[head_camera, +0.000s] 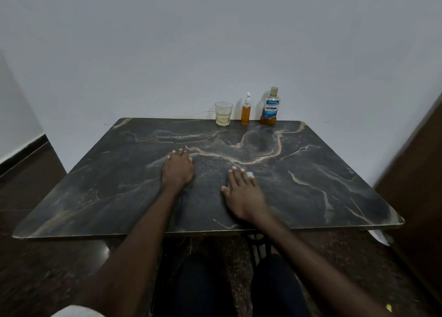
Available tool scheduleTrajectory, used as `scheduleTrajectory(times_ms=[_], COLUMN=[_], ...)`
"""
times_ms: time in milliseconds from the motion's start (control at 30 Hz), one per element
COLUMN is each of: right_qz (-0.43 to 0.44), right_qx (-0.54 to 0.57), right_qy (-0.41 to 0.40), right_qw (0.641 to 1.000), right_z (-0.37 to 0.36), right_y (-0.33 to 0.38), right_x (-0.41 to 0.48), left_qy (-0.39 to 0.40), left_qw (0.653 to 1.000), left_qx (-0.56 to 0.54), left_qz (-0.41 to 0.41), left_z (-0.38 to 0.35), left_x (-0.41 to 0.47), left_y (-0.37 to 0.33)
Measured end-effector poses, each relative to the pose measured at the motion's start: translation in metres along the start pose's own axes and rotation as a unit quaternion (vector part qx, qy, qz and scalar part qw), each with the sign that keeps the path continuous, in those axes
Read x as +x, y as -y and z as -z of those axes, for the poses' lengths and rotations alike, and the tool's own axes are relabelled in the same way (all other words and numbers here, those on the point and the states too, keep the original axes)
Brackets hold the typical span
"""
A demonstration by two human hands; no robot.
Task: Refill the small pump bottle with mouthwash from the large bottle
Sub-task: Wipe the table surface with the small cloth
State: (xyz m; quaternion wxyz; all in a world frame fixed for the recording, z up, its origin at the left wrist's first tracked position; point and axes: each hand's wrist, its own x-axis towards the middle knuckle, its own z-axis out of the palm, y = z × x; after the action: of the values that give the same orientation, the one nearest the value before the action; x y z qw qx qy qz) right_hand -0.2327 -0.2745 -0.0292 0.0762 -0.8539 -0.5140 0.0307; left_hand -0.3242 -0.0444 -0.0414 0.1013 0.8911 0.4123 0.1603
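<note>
At the table's far edge, a large clear mouthwash bottle [270, 106] holding little amber liquid and a small amber-filled pump bottle [245, 111] are standing upright beside a clear glass tumbler [223, 113]. Left hand [177, 170] and right hand [242, 193] are resting flat, fingers loosely spread, holding nothing, on the dark marble table [311, 173].

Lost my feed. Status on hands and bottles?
Left hand and right hand flat on table, empty. Pump bottle and large bottle upright at far edge, untouched. Glass beside them; path clear.
</note>
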Motion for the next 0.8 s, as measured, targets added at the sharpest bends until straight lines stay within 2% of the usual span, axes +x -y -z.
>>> scheduleTrajectory(times_ms=[200, 333, 433, 633, 800], right_qz=[0.044, 0.007, -0.021, -0.138, -0.177], right_qx=[0.02, 0.031, 0.034, 0.045, 0.005], right_qy=[0.036, 0.05, 0.048, 0.034, 0.001], right_qw=[0.998, 0.998, 0.998, 0.989, 0.984], right_z=[-0.003, 0.016, 0.028, 0.052, 0.051], right_y=[0.037, 0.011, -0.04, -0.186, -0.231], right_x=[0.112, 0.172, 0.191, 0.163, 0.092], left_qy=[-0.025, -0.032, -0.027, -0.016, -0.015], left_qw=[1.0, 0.999, 0.999, 1.0, 1.0], left_qx=[-0.017, -0.022, -0.023, -0.016, -0.014], left_qz=[0.004, 0.004, 0.0, -0.002, -0.004], left_z=[-0.004, -0.002, -0.001, -0.005, -0.002], left_x=[0.001, 0.0, -0.001, 0.002, 0.0], left_y=[0.001, -0.002, -0.002, 0.0, -0.001])
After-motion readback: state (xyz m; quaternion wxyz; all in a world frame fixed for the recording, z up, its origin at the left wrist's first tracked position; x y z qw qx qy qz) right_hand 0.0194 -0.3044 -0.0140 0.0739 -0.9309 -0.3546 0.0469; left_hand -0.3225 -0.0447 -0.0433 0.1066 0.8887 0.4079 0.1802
